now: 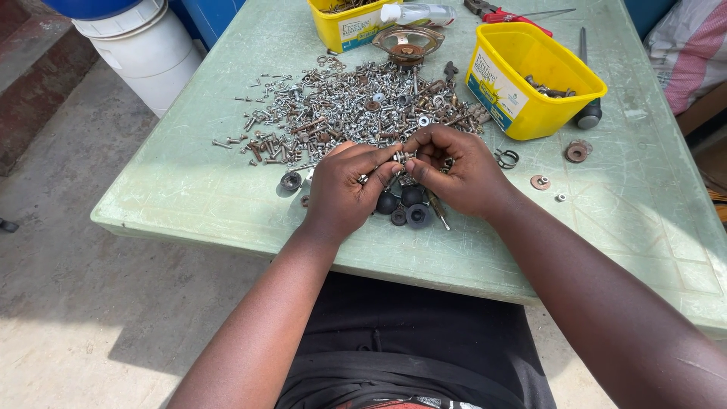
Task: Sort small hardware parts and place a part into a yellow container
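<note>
My left hand point(344, 185) and my right hand point(454, 167) meet over the near edge of a wide heap of screws, nuts and bolts point(356, 106) on a pale green table point(227, 189). Both pinch one small metal fastener point(401, 157) between their fingertips. Under the hands lie several black rubber rings and caps point(409, 208), and one more black ring point(291, 180) sits left of my left hand.
A yellow tub point(530, 79) holding a few metal parts stands right of the heap. Another yellow tub point(352, 23), a small speaker point(407, 42), a bottle and red-handled pliers are at the back. Washers point(577, 151) lie on the right. A white bucket point(148, 49) stands on the floor, left.
</note>
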